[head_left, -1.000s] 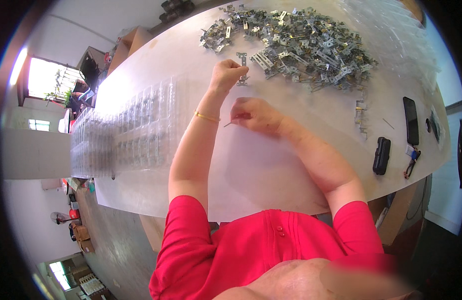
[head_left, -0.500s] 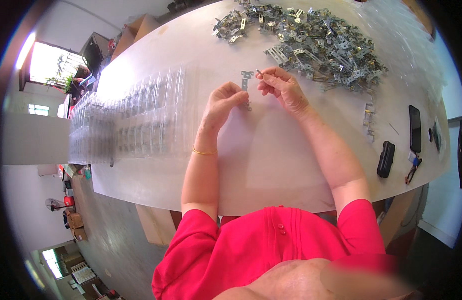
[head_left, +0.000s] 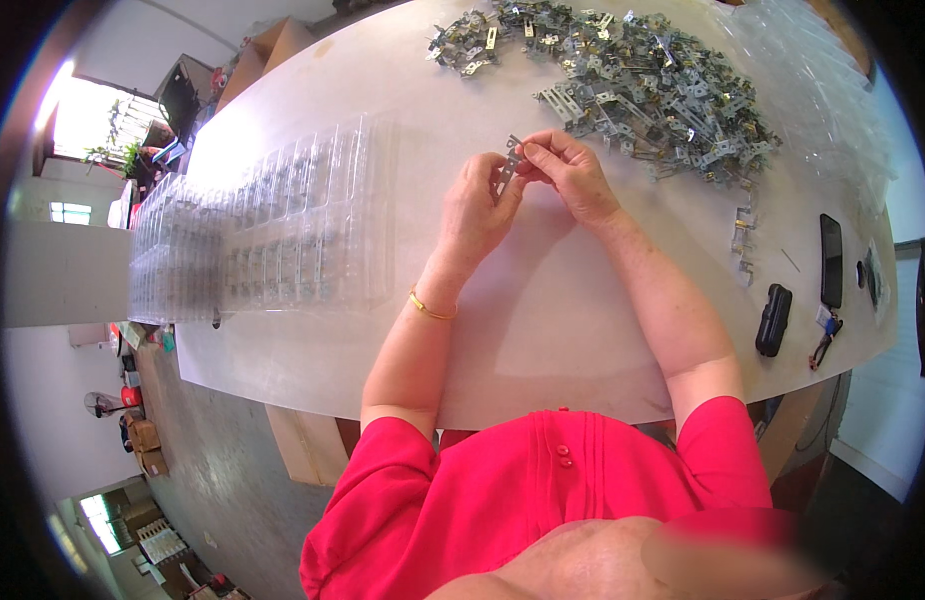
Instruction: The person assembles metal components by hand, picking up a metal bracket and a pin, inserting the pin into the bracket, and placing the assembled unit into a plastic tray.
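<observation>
1. Both hands are raised together over the white worktop (head_left: 543,330), at about 12 o'clock from the person's body.
2. The left hand (head_left: 480,208) and the right hand (head_left: 568,172) each pinch one small metal bracket (head_left: 509,163) between them; fingertips of both are closed on it.
3. The bracket is held clear of the worktop, tilted, its upper end toward 1 o'clock.
4. A gold bangle (head_left: 430,307) sits on the left wrist.
5. A large heap of metal brackets (head_left: 643,85) lies on the worktop at 1 o'clock from the hands, near the right hand.
6. Rows of clear plastic trays (head_left: 263,235) lie at 9 o'clock from the hands.
7. At 4 o'clock, well apart from the hands: a black case (head_left: 773,319), a dark phone (head_left: 831,260) and keys (head_left: 825,340).
</observation>
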### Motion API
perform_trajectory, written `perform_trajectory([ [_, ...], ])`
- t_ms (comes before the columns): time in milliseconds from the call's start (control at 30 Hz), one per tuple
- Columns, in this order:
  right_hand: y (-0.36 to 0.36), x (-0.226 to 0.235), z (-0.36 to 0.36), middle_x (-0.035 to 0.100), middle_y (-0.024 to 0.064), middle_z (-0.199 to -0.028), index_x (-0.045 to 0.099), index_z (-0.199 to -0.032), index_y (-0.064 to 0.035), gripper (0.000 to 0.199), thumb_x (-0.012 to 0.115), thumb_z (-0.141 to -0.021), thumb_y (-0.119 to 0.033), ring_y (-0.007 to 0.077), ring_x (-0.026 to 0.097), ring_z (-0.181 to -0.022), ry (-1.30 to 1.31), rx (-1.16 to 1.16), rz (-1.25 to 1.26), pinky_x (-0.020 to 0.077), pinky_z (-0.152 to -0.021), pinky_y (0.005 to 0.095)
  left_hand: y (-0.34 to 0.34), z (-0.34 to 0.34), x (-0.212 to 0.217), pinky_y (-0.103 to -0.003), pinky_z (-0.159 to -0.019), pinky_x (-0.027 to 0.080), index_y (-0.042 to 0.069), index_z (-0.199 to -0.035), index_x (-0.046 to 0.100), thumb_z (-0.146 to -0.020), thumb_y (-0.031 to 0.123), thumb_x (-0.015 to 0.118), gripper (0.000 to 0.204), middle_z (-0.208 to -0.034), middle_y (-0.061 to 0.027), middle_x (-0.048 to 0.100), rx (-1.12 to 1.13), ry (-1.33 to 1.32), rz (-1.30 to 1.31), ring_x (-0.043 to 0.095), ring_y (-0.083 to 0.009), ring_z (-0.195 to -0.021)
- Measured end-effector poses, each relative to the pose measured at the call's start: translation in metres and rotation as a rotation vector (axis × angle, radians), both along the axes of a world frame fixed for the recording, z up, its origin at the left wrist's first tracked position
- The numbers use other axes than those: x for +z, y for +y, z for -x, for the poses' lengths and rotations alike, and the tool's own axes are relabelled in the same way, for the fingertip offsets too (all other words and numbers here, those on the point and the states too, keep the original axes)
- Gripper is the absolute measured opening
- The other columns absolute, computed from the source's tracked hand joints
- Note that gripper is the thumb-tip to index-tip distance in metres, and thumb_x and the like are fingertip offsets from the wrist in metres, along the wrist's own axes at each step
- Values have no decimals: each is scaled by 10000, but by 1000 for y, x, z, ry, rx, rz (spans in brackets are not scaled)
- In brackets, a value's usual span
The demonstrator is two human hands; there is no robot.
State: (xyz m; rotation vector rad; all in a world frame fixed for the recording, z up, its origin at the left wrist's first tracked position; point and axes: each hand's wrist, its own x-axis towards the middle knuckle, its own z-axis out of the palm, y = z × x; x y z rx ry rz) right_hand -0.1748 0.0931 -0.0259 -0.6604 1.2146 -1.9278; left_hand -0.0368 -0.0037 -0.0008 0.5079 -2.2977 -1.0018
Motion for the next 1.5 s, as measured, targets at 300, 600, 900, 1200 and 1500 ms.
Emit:
perform_trajectory([
  [300, 0, -3, -1, 650, 34, -870, 663, -1055, -61, 154, 612, -989, -190, 83, 601, -689, 77, -67, 54, 528, -601, 237, -9, -2, 3, -212, -562, 428, 7, -1044, 645, -1006, 197, 559, 211, -776, -6, 590, 58, 119, -717, 516, -72, -630],
  [600, 2, 13, -17, 602, -14, -753, 654, -1042, -62, 143, 586, -1003, -182, 44, 541, -584, 285, -3, -149, 444, -493, 209, -22, -5, -4, -212, -508, 387, 2, -1018, 652, -999, 214, 574, 226, -751, -6, 589, 10, 177, -887, 492, -65, -579],
  [900, 3, 13, -17, 609, -16, -746, 656, -1045, -71, 126, 606, -984, -170, 34, 531, -602, 306, 16, -200, 453, -508, 204, -22, -4, -5, -190, -508, 375, 19, -1003, 660, -995, 210, 593, 202, -743, 14, 588, 108, 133, -689, 471, -29, -589],
  [1200, 4, 16, -19, 625, 6, -773, 596, -1160, -62, 189, 581, -985, -132, 61, 564, -636, 352, -3, -162, 479, -551, 225, -19, -1, -15, -201, -586, 426, 5, -975, 662, -975, 169, 623, 169, -780, 18, 613, 31, 128, -454, 515, -42, -665],
  [1500, -3, 0, -17, 626, -3, -832, 684, -969, -76, 92, 669, -933, -160, 65, 565, -691, 609, -166, -156, 490, -613, 247, -15, -4, -13, -207, -595, 419, 3, -968, 660, -959, 139, 639, 138, -736, 49, 576, 25, 49, -254, 480, -33, -663],
])
